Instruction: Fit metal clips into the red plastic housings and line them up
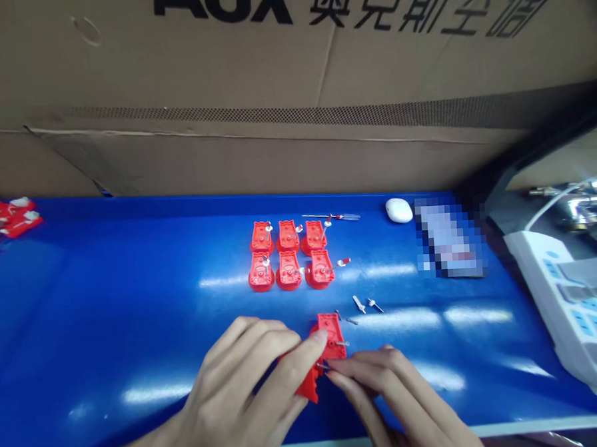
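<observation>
Red moulded plastic housing [326,335], tilted and held low over a blue worktop [108,313] near its front edge, clasped by the left hand [237,393]: fingers curled behind it, thumb [316,339] pressed on its face. Right hand [392,402] just beside, fingertips pinching a slim pin [322,366] against the housing's side, a short grip that looks well suited to fine control, with both hands braced close together. Farther up the worktop, six matching red housings [287,254] in two rows of three, each fitted with a small pin; a small screwdriver [331,217] just beyond them; loose metal pins [365,303] off to the right.
</observation>
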Available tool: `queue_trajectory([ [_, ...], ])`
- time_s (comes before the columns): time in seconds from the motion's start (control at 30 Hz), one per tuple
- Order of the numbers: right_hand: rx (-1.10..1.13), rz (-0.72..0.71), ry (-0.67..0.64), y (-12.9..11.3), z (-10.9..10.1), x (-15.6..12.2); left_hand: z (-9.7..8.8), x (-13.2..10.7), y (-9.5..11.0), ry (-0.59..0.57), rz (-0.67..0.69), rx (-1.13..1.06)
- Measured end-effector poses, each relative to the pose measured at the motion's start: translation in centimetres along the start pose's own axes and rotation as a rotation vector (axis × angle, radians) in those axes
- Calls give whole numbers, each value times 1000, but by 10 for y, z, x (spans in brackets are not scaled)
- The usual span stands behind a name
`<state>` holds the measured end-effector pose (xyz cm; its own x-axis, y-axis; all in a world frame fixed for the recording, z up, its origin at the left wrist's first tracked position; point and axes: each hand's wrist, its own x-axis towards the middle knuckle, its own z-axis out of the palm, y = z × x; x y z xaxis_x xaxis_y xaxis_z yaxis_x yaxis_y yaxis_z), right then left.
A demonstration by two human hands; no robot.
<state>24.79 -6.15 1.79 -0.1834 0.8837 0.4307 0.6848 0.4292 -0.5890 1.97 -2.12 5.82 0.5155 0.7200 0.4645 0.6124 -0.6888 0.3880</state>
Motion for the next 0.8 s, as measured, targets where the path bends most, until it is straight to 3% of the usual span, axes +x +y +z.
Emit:
queue_trajectory([
  [0.2,-58,-98,-51,7,-3,3,0,-4,0,-5,15,-10],
  [0.37,-83,-29,-11,2,2,-2,3,-5,-2,-36,35,-6],
  [0.47,-71,-56,-11,2,1,-1,7,-6,-2,54,74,-19],
  [0.8,20,-60,-97,5,-1,7,13,-11,-1,74,59,-87],
])
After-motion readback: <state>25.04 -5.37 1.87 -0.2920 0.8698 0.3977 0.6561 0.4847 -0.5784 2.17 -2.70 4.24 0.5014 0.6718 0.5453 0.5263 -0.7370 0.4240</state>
